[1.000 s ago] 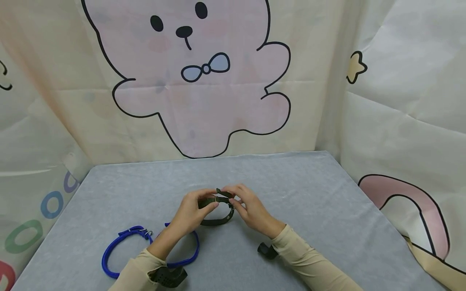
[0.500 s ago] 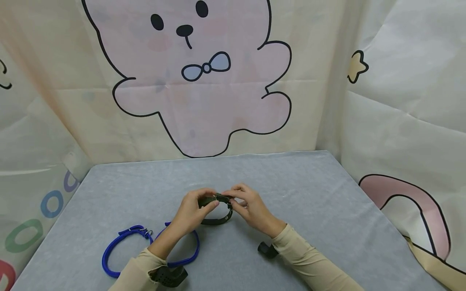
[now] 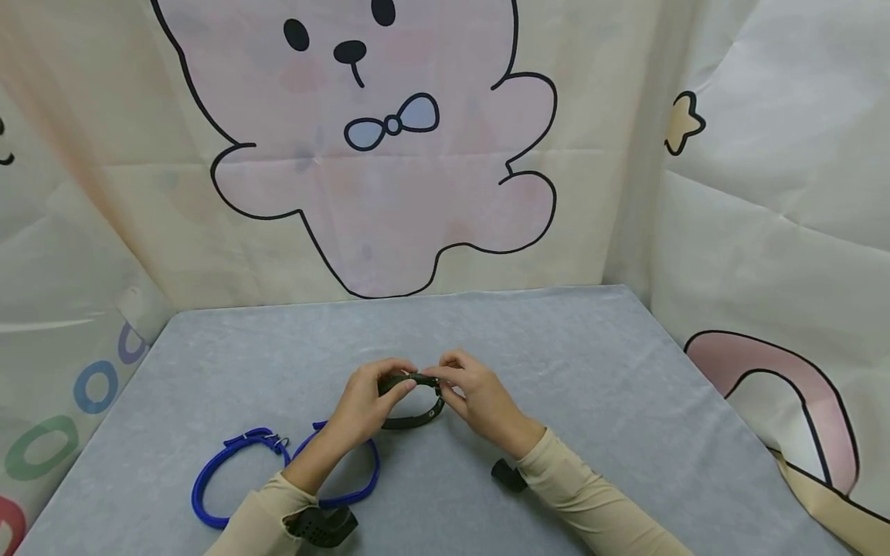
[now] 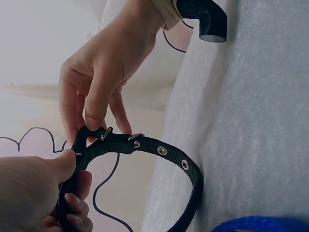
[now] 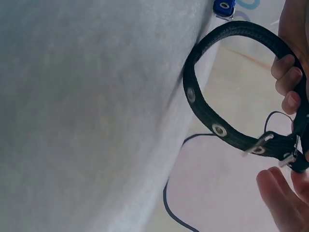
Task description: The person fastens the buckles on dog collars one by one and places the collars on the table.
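A dark green, nearly black buckled collar (image 3: 412, 422) with metal eyelets forms a loop between both hands, its lower part close over the table. My left hand (image 3: 363, 398) grips the band on the left side, thumb on top and fingers curled round it. At the loop's upper right, the fingertips of my right hand (image 3: 487, 398) pinch the strap beside the metal buckle (image 4: 107, 134). The strap passes through this buckle, with a metal ring (image 4: 136, 137) next to it. Fingers partly hide the strap's end.
Two blue collars lie on the grey table (image 3: 556, 347): one (image 3: 202, 486) at the left, another (image 3: 348, 500) partly under the left forearm. A black wrist camera (image 3: 323, 527) sits on the left wrist, another (image 3: 509, 476) on the right. Printed curtains stand behind and beside the table.
The strap's loose end stood up between the hands a second ago and now lies down along the band. My right fingertips have shifted slightly left; the left hand keeps its grip.
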Tool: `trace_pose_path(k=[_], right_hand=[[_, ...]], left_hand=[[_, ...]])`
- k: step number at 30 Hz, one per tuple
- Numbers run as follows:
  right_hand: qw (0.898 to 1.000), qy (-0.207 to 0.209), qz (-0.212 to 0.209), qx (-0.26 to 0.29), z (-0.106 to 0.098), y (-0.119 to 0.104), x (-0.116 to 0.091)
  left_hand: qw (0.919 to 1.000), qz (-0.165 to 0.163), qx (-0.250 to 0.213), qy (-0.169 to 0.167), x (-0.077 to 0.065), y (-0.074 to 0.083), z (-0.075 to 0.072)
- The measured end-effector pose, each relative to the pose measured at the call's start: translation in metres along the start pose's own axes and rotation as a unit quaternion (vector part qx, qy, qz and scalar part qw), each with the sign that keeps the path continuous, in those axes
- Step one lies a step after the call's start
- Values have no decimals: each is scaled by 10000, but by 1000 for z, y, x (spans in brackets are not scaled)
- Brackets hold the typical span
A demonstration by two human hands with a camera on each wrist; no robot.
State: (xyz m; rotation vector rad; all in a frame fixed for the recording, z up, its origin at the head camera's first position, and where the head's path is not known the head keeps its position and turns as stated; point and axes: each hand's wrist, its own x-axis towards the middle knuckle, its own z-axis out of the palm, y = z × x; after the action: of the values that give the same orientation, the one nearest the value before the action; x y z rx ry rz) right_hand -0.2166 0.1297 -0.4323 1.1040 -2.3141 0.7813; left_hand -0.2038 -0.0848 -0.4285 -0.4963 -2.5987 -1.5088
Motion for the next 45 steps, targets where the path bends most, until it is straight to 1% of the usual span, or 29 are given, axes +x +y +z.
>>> trace_pose_path(k=[5,8,10,13,16,20,23,26,32,36,38,41,45], right_hand=[[9976,-153,-290,-617,-4,0,2],[9966,-287,-323,-698,-5,-1,3],[9981,-402,-195,-435,-6,0,2],[9982,-496,170,279,-6,0,1],[9928,-488,508,973,-7,1,0],[9854,-511,813,1409,-9,0,1],[9825,-549,974,1493,-9,-2,1],[9829,-551,1035,1419,-8,-3,1],[9876,-577,899,1151,-5,-4,1],[9881,-561,835,1162,-4,-5,1],[9862,-539,900,1283,-4,-5,2],[9807,-478,1150,1510,-3,-3,2],[9743,-447,1389,1713,-2,-1,2]], left_hand=[[9999,-25,95,23,1,0,0],[9998,-13,178,53,0,0,0],[9997,11,233,62,-1,1,1],[9996,67,285,-11,-2,3,2],[9996,83,266,-94,-4,5,2],[9998,2,183,-127,-4,7,2],[9998,-57,138,-115,-3,6,2],[9999,-25,119,-105,-3,5,1],[9995,204,146,-169,-4,2,0],[9995,176,182,-178,-6,5,0],[9997,104,161,-142,-6,6,-1],[10000,9,91,-15,-5,6,-2],[10000,12,35,67,-4,5,-2]])
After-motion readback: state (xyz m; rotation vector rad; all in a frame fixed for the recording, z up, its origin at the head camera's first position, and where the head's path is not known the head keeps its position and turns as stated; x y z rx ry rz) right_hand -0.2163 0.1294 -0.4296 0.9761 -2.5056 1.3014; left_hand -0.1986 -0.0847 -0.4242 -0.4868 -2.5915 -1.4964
